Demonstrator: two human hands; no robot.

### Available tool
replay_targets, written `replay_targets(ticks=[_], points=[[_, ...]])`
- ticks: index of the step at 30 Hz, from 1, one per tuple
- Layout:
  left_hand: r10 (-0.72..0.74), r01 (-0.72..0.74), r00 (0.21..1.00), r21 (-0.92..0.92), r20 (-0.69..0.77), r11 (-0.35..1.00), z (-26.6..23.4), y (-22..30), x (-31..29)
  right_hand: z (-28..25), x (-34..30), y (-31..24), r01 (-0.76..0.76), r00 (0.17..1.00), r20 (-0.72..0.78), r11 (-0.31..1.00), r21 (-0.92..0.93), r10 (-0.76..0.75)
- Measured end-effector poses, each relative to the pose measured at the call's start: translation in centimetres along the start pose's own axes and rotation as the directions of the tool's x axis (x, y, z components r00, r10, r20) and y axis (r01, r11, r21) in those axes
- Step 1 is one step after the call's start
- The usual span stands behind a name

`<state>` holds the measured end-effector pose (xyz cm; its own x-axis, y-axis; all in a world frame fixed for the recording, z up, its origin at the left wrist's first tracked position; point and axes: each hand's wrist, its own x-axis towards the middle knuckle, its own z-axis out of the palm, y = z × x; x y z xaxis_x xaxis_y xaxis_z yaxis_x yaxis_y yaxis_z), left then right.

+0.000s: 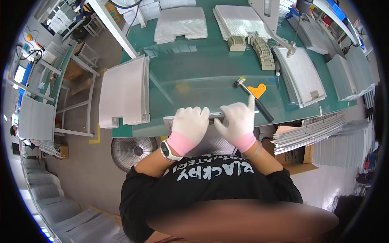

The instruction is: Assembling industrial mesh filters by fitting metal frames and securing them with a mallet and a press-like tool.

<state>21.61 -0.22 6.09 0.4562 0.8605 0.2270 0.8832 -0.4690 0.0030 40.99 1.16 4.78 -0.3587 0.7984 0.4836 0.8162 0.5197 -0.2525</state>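
Both my hands wear white gloves with pink cuffs and are at the near edge of the green table. My left hand (189, 125) has its fingers curled over a thin white-edged mesh panel (214, 142), which hangs down between the table and my body. My right hand (237, 121) closes on the same panel's upper edge, its index finger raised and its thumb pointing inward. The gloves hide parts of that edge. Just beyond my right hand lie a hammer (259, 103) with a black handle and a yellow-tipped head, and an orange scraper (257, 90).
Stacks of mesh panels stand on the table (182, 81): one at left (125, 93), two at the back (180, 24), one at right (302, 75). Beige slotted blocks (261, 52) and a screwdriver (277, 68) lie near the right stack. A floor fan (135, 152) stands below left.
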Motion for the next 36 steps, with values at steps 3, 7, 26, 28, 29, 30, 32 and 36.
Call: replay_targets(ticks=[3,7,26,28,29,30,32,36], points=[[0.02,-0.02,1.0,-0.011,0.012,1.0,-0.5,-0.2,-0.3,-1.0,-0.5,0.6,-0.089,0.994,0.053,0.995,-0.042,0.091],[-0.025,0.021,0.999,0.073,0.048,0.997,-0.4,0.5,-0.3,-0.4,-0.7,0.3,-0.187,0.982,-0.041,0.978,-0.092,0.184],[-0.02,0.025,0.995,-0.054,0.094,0.998,-1.0,0.3,0.7,2.8,-0.4,2.0,-0.105,0.967,-0.223,0.989,0.101,0.126],[0.006,0.002,0.993,-0.068,0.118,0.998,-1.1,-0.6,0.6,2.7,-0.4,1.9,-0.097,0.964,-0.236,0.99,0.103,0.119],[0.028,-0.017,0.99,-0.081,0.141,0.997,-1.1,-1.0,0.4,2.5,-0.4,1.6,-0.103,0.97,-0.209,0.99,0.093,0.121],[0.024,-0.012,0.99,-0.08,0.141,0.997,-1.0,-1.2,0.2,2.3,-0.5,1.4,-0.108,0.976,-0.182,0.991,0.083,0.122],[0.026,-0.005,0.995,-0.206,0.101,0.979,-0.7,-1.7,-0.1,2.1,-0.7,1.1,-0.105,0.978,-0.17,0.991,0.085,0.119],[0.027,0.02,0.985,-0.268,0.169,0.963,-1.3,-2.3,0.0,1.1,-0.7,0.3,-0.121,0.986,-0.108,0.991,0.064,0.127]])
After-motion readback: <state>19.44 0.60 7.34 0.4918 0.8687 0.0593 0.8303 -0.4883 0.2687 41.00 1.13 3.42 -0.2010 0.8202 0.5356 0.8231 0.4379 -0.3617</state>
